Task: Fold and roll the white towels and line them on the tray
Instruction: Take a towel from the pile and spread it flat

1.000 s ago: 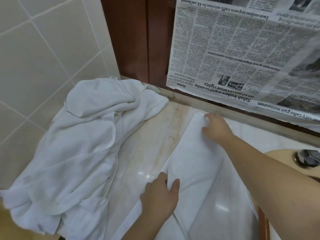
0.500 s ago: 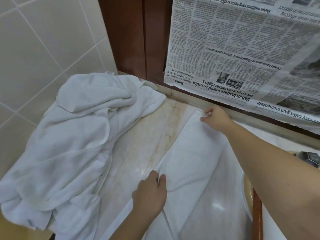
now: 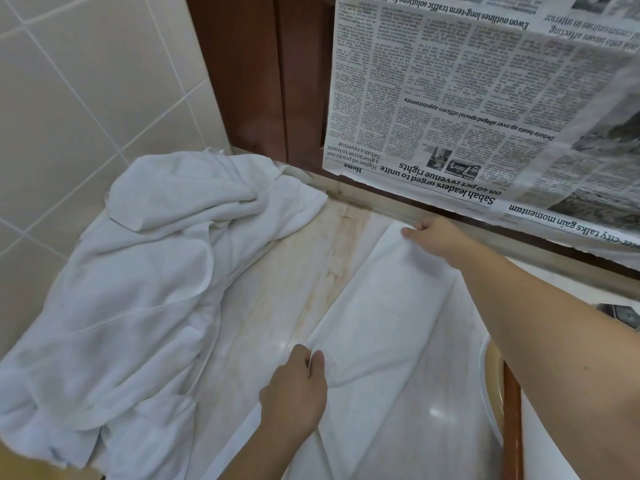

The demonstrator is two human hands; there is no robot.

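A white towel [image 3: 384, 306] lies spread flat on the marble counter [image 3: 277, 299], running from the back ledge toward me. My right hand [image 3: 436, 235] pinches its far corner next to the ledge. My left hand [image 3: 298, 389] grips the towel's near left edge, bunching a small fold between thumb and fingers. A crumpled heap of white towels [image 3: 138, 282] sits to the left against the tiled wall. No tray is in view.
An upside-down newspaper [image 3: 485, 98] hangs over the dark wooden frame [image 3: 256, 81] behind the counter. At the right edge are a sink rim [image 3: 488, 368] and part of a metal tap [image 3: 623, 315]. Beige tiles [image 3: 86, 81] cover the left wall.
My right hand slid to the towel's far corner and now pinches it instead of pressing flat. My left hand curled onto the near edge. The towel lies straighter.
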